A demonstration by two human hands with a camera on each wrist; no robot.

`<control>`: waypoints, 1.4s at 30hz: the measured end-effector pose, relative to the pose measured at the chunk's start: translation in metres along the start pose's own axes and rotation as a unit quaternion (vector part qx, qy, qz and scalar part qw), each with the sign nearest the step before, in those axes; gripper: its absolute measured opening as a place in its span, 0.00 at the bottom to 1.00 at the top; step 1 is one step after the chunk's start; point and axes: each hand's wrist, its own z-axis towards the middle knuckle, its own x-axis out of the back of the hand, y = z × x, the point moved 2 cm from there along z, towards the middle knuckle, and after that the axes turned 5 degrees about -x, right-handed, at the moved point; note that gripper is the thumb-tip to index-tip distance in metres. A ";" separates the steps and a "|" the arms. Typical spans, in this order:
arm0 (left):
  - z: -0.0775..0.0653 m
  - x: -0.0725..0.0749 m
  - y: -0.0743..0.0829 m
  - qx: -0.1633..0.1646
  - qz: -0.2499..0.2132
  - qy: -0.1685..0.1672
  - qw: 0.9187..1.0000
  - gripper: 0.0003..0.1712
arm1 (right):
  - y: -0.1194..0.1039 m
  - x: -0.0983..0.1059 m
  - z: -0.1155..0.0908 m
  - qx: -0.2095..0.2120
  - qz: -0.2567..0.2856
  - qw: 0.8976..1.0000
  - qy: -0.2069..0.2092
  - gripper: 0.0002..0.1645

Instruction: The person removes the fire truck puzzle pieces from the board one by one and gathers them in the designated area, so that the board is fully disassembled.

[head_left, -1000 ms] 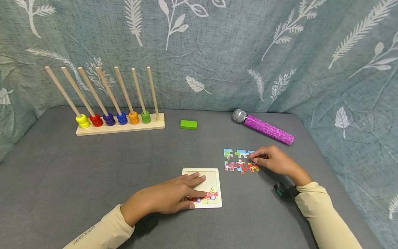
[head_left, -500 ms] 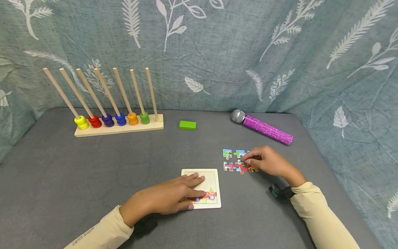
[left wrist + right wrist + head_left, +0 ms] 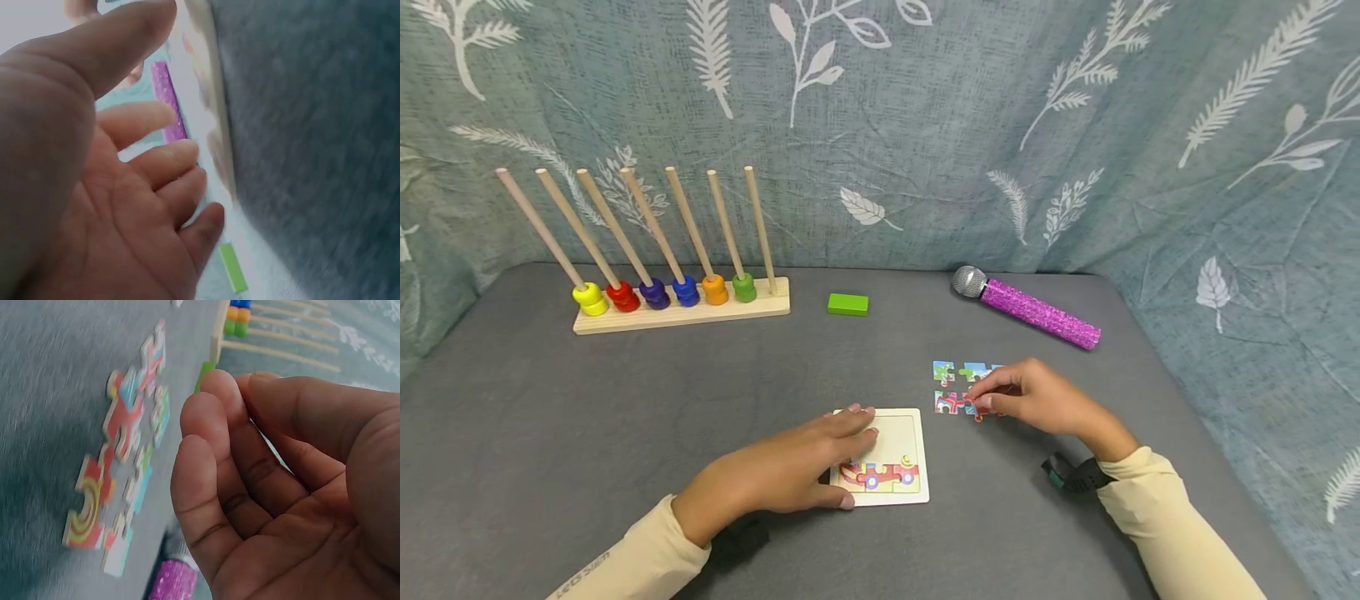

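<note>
My left hand (image 3: 778, 467) lies over the left side of a pale wooden puzzle tray (image 3: 901, 425), fingers straight and spread. Along the tray's lower part sit joined pieces of a red car picture (image 3: 887, 477). In the left wrist view the tray's edge (image 3: 219, 144) runs beside my fingertips. My right hand (image 3: 1041, 398) hovers over two rows of loose jigsaw pieces (image 3: 947, 403), fingers loosely bent and near the middle of the lower row. The right wrist view shows nothing between thumb and fingers. There a rainbow piece (image 3: 87, 515) and a red piece (image 3: 125, 419) lie below the hand.
A wooden peg stand (image 3: 685, 321) with coloured rings stands at the back left. Beside it lies a green block (image 3: 847, 304). A glittery purple microphone (image 3: 1037, 312) lies at the back right. Patterned cloth (image 3: 865, 150) hangs behind the grey table (image 3: 700, 383).
My right hand has moved left and slightly nearer, from the upper row toward the lower row of pieces. My left hand has drawn back leftward, uncovering more of the car pieces.
</note>
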 end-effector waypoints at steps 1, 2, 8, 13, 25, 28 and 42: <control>-0.001 0.001 -0.001 0.007 0.001 0.000 1.000 0.44 | -0.002 -0.002 0.000 0.003 0.002 1.000 -0.004 0.11; -0.002 0.002 -0.002 0.015 0.001 -0.001 1.000 0.46 | -0.003 -0.003 0.000 0.005 0.004 1.000 -0.009 0.10; -0.005 0.003 -0.005 0.045 0.016 -0.005 0.999 0.51 | -0.013 -0.015 0.003 0.035 -0.002 0.999 -0.027 0.11; -0.005 0.003 -0.007 0.063 0.032 -0.016 0.997 0.51 | -0.018 -0.021 0.007 0.036 0.006 0.999 -0.035 0.11; -0.006 0.004 -0.006 0.073 0.068 -0.029 0.995 0.50 | -0.029 -0.040 0.012 0.073 -0.006 0.995 -0.067 0.10; -0.005 0.004 -0.006 0.074 0.067 -0.030 0.995 0.50 | -0.032 -0.046 0.014 0.070 -0.001 0.995 -0.076 0.11; -0.004 0.004 -0.008 0.073 0.063 -0.028 0.995 0.50 | -0.047 -0.072 0.024 0.074 0.012 0.988 -0.133 0.11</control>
